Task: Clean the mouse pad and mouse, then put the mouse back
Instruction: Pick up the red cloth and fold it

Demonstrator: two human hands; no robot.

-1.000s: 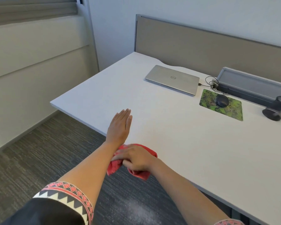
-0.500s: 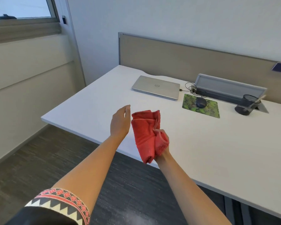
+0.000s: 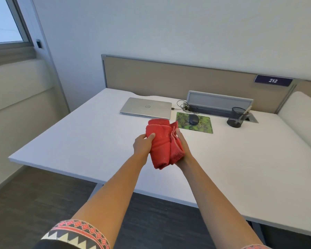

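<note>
Holding a folded red cloth in the air over the white desk, the two hands clamp it from opposite sides. The left hand has its thumb pressed across the front of the fold. The right hand has its fingers curled along the cloth's loose right edge. The cloth is soft terry, doubled into a thick roll with a frayed lower hem.

Beyond it, well apart from the hands, lies the mouse pad, a thin rectangle printed in green and black. The dark, rounded mouse rests on the pad's far left part. Its cable loops back toward a raised grey cable-tray lid.

A closed silver laptop lies flat just left of the pad. A black mesh pen cup stands to the right. A beige partition backs the desk and carries a dark plate marked 212.
</note>
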